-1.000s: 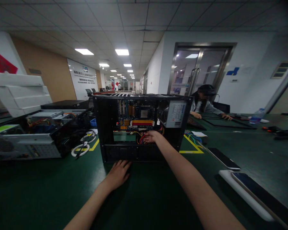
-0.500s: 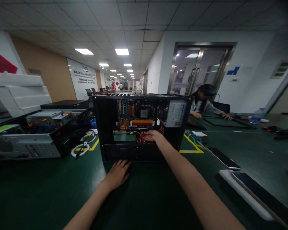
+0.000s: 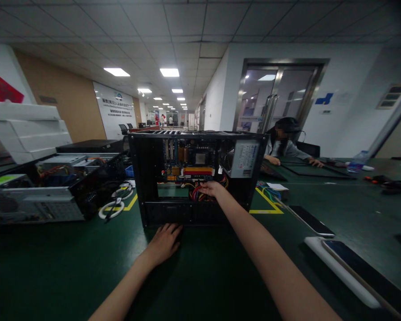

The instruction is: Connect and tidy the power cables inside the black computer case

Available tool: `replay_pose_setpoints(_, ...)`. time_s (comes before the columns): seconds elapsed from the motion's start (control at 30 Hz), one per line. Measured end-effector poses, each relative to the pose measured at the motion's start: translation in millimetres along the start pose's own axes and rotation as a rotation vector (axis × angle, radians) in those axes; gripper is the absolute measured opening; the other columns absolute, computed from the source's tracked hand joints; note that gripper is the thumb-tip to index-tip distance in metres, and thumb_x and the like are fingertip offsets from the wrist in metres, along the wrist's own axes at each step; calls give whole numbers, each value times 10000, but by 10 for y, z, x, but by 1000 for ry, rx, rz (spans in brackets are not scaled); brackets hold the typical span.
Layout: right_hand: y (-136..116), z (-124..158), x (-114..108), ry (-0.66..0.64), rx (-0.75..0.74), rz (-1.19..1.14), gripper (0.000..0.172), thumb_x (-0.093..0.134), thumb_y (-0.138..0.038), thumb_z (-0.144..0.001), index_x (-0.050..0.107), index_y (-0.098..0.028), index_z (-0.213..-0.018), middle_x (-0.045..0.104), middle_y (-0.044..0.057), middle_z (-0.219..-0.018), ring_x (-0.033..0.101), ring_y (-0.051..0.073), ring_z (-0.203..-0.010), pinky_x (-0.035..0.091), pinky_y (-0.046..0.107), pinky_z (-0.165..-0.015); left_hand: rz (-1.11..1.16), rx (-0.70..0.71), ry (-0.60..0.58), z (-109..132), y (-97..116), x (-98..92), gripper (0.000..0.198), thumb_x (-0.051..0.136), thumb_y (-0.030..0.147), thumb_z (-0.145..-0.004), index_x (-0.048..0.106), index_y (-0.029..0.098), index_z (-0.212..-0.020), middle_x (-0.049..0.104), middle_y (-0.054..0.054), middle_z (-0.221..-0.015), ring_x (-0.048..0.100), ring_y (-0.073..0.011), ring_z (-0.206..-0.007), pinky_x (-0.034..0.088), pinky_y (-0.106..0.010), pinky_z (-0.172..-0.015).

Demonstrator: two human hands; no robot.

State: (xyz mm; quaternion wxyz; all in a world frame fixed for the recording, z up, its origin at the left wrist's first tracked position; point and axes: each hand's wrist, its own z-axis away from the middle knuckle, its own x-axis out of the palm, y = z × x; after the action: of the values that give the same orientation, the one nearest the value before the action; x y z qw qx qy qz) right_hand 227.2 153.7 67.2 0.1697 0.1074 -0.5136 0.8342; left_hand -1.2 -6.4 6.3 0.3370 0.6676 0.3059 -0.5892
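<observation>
A black computer case stands upright on the green table with its side open towards me. Inside it I see a motherboard with red and yellow memory modules, and a silver power supply at the upper right. My right hand reaches into the lower part of the case, its fingers closed around a bundle of coloured cables. My left hand lies flat on the table, fingers spread, fingertips at the bottom edge of the case. It holds nothing.
An opened computer case lies at left, near a coiled white cable. Two phones and a white slab lie at right. Across the table sits a person near a water bottle.
My hands and the case stay practically where they were. At the far right edge, part of another person's hand shows more clearly.
</observation>
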Motion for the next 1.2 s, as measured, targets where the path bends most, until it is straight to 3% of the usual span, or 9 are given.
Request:
replay_pose_setpoints(0.33,4,-24,7,34,-55,-10,177,416,43,-775,466,-127,-769,498,-9,-699,546,60,-646,520,178,-626,15,16,13,-1,-12,23,508,407,265,-768,302,248,-1265,387,-48,-1265,342,-232,-1140,270,-402,-941)
replay_pose_setpoints(0.9,-9,19,3,-11,49,54,84,407,-50,-773,446,-124,-770,520,47,-738,578,117,-692,517,271,-617,7,-3,7,-7,-27,42,508,413,269,-767,309,246,-1264,388,-55,-1264,341,-234,-1143,281,-406,-939)
replay_pose_setpoints(1.2,29,157,40,-59,-27,193,54,462,-112,-758,453,-151,-794,518,21,-671,571,115,-621,513,287,-593,12,8,10,-4,-11,20,512,415,257,-765,305,252,-1265,377,-53,-1274,330,-238,-1151,284,-413,-937)
